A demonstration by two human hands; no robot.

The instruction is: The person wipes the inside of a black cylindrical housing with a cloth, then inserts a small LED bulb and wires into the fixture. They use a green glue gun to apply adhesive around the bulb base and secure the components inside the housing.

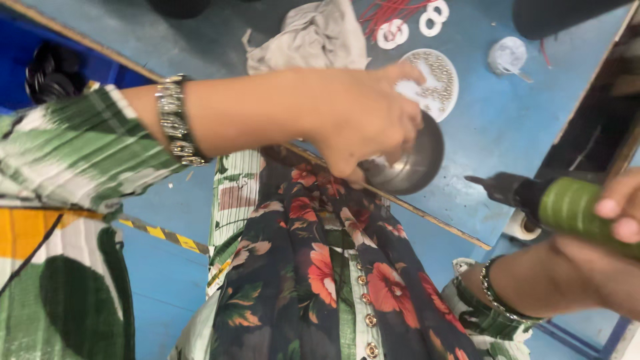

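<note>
my left hand (360,117) reaches out over the blue table (493,127), fingers clenched on the rim of a bowl (410,163) — smooth, round, dull steel, tipped on its side at the table's near edge, just this side of the plate. just past it sits one white round plate (437,80) heaped with tiny shiny beads. my right hand (617,230) is at the frame's right edge, fingers wrapped round a driver (533,197) — a glossy green barrel with a black nose pointing left, held level. a white roll (520,227) lies under it. beyond the plate i count three white rings (393,33) beside a bundle of red wires (387,10), one crumpled grey cloth (313,37), and one small white cap (507,55). the middle of the table between plate and cap is bare. a thin wooden strip edges the table below the bowl. each wrist wears one metal bracelet, with green-and-white striped sleeves and a floral dress below.
</note>
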